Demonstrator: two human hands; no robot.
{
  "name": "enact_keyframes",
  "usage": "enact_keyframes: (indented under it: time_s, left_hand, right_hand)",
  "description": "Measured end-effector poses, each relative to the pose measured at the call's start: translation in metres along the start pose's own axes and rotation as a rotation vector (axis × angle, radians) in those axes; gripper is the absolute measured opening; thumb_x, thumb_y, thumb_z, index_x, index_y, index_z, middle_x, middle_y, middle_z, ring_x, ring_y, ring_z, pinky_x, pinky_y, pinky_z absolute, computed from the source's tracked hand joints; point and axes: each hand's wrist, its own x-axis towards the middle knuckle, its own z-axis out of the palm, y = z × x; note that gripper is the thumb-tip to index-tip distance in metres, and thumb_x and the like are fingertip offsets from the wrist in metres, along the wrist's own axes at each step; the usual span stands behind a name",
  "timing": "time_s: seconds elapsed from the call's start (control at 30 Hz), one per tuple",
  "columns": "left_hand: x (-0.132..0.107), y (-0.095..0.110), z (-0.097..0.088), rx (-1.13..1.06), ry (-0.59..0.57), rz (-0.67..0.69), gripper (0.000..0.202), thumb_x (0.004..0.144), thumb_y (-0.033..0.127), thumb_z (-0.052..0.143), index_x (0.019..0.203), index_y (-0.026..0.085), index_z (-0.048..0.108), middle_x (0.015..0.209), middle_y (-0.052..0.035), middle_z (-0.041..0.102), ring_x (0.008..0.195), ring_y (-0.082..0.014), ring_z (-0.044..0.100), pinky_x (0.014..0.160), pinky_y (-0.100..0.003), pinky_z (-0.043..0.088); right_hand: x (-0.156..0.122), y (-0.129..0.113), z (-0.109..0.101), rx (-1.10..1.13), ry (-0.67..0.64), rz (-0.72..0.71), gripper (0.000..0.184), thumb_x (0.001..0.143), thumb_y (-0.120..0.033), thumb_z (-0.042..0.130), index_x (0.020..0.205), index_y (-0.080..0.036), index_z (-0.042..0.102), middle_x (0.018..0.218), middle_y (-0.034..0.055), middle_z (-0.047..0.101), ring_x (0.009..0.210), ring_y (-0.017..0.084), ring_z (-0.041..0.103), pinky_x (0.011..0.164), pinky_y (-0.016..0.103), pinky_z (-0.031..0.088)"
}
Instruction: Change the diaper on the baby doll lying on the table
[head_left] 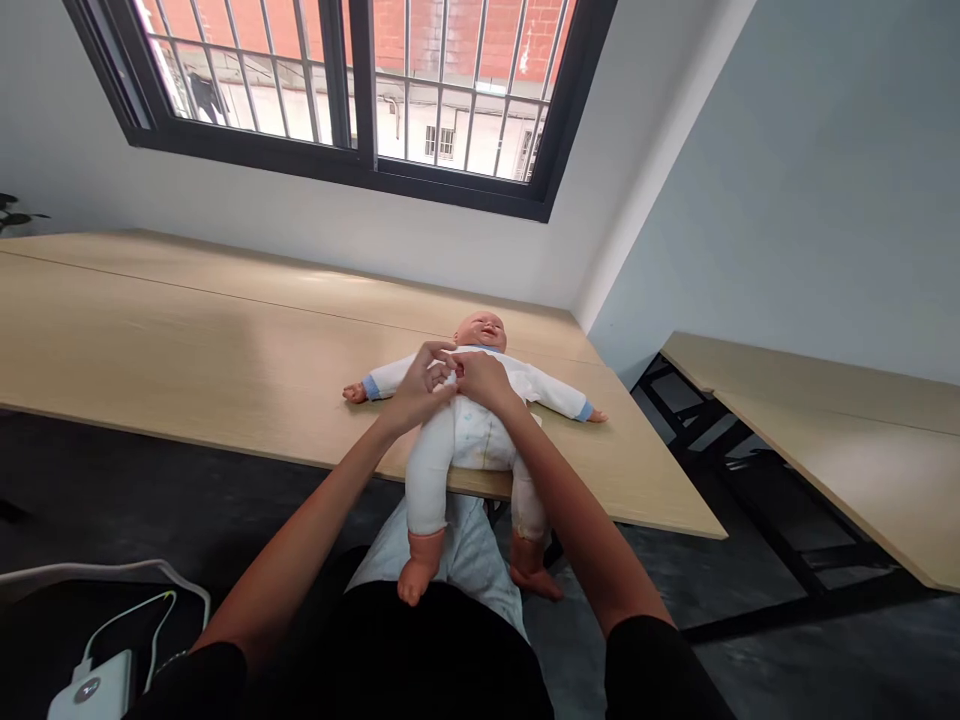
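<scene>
A baby doll [480, 330] lies on its back on the wooden table, arms spread to the sides, legs hanging over the front edge towards me. It wears a white shirt [553, 388] with blue cuffs and a printed white diaper [487, 445]. Over the doll's belly my left hand [427, 388] has its fingers bent and closed at the shirt front. Right beside it, my right hand [484, 378] is pinched on the same cloth, fingertips close to the left ones. The exact bit of fabric between the fingers is hidden.
The wooden table [187, 370] runs along the wall below a barred window [360, 90]. A second table [825, 420] with black legs stands to the right. At lower left lies a white power bank [94, 688] with a cable [124, 622].
</scene>
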Motion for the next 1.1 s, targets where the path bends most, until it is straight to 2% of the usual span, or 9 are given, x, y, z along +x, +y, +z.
enact_keyframes:
  time_s: [0.13, 0.4, 0.53, 0.6, 0.67, 0.77, 0.87, 0.97, 1.1]
  left_hand:
    - [0.002, -0.003, 0.016, 0.160, -0.058, 0.018, 0.037, 0.075, 0.017, 0.065, 0.108, 0.020, 0.050, 0.097, -0.0024, 0.056, 0.085, -0.0127, 0.056, 0.075, -0.023, 0.047]
    - [-0.009, 0.009, 0.023, 0.495, -0.146, 0.018, 0.006, 0.088, 0.021, 0.055, 0.093, 0.018, 0.054, 0.088, -0.0037, 0.062, 0.086, -0.0194, 0.060, 0.084, -0.034, 0.049]
    - [-0.028, 0.017, 0.029, 0.638, -0.173, 0.046, 0.020, 0.092, 0.033, 0.059, 0.103, 0.017, 0.058, 0.112, -0.0124, 0.065, 0.113, -0.0296, 0.058, 0.101, -0.046, 0.044]
    - [-0.035, 0.017, 0.030, 0.735, -0.227, 0.089, 0.034, 0.092, 0.040, 0.061, 0.117, 0.017, 0.057, 0.128, -0.0146, 0.062, 0.126, -0.0310, 0.055, 0.109, -0.047, 0.041]
    - [-0.039, 0.015, 0.029, 0.834, -0.284, 0.124, 0.044, 0.094, 0.042, 0.060, 0.129, 0.016, 0.053, 0.140, -0.0149, 0.057, 0.137, -0.0297, 0.048, 0.115, -0.046, 0.037]
    - [-0.036, 0.010, 0.023, 0.881, -0.352, 0.102, 0.050, 0.096, 0.044, 0.055, 0.137, 0.015, 0.050, 0.147, -0.0148, 0.053, 0.144, -0.0272, 0.042, 0.120, -0.044, 0.033]
    - [-0.029, 0.005, 0.015, 0.857, -0.411, 0.066, 0.054, 0.098, 0.047, 0.049, 0.143, 0.017, 0.047, 0.154, -0.0137, 0.046, 0.148, -0.0256, 0.037, 0.122, -0.043, 0.030]
    - [-0.020, 0.002, 0.008, 0.806, -0.465, 0.021, 0.058, 0.098, 0.052, 0.047, 0.146, 0.020, 0.045, 0.158, -0.0113, 0.040, 0.150, -0.0250, 0.034, 0.123, -0.042, 0.028]
    - [-0.007, 0.001, -0.001, 0.786, -0.542, -0.075, 0.065, 0.097, 0.057, 0.045, 0.152, 0.024, 0.038, 0.164, -0.0073, 0.028, 0.154, -0.0256, 0.023, 0.125, -0.042, 0.022]
  right_hand:
    - [0.006, 0.015, 0.002, 0.165, -0.041, 0.003, 0.012, 0.070, -0.006, 0.054, 0.063, -0.015, 0.056, 0.064, -0.0004, 0.059, 0.064, 0.013, 0.051, 0.059, 0.023, 0.030]
    - [0.004, 0.025, 0.007, 0.475, 0.114, 0.015, 0.029, 0.083, -0.041, 0.059, 0.087, -0.015, 0.068, 0.059, -0.0025, 0.055, 0.054, 0.011, 0.050, 0.054, 0.022, 0.036]
    - [-0.009, 0.016, -0.012, 0.621, 0.460, 0.038, 0.039, 0.092, -0.050, 0.044, 0.096, -0.016, 0.062, 0.075, 0.0021, 0.062, 0.068, 0.013, 0.060, 0.069, 0.025, 0.050]
    - [-0.029, 0.013, -0.024, 0.684, 0.697, 0.048, 0.039, 0.093, -0.051, 0.045, 0.097, -0.016, 0.061, 0.078, 0.0035, 0.064, 0.076, 0.015, 0.064, 0.077, 0.028, 0.052]
    - [-0.057, 0.012, -0.030, 0.653, 0.787, 0.058, 0.038, 0.093, -0.051, 0.050, 0.094, -0.016, 0.064, 0.082, 0.0057, 0.067, 0.081, 0.018, 0.065, 0.082, 0.031, 0.053]
    - [-0.100, 0.014, -0.021, 0.439, 0.636, 0.033, 0.039, 0.095, -0.049, 0.050, 0.099, -0.015, 0.068, 0.107, 0.0115, 0.071, 0.105, 0.023, 0.066, 0.097, 0.038, 0.051]
    - [-0.125, 0.016, -0.004, 0.126, 0.341, -0.006, 0.047, 0.098, -0.043, 0.047, 0.130, -0.012, 0.062, 0.139, 0.0130, 0.058, 0.135, 0.029, 0.050, 0.117, 0.049, 0.036]
    - [-0.128, 0.013, 0.005, -0.149, 0.164, 0.041, 0.055, 0.101, -0.041, 0.045, 0.148, -0.012, 0.045, 0.155, 0.0098, 0.039, 0.147, 0.030, 0.033, 0.123, 0.056, 0.022]
    - [-0.117, 0.005, 0.005, -0.306, 0.096, 0.080, 0.058, 0.104, -0.044, 0.041, 0.152, -0.011, 0.039, 0.159, 0.0081, 0.032, 0.149, 0.029, 0.029, 0.124, 0.056, 0.019]
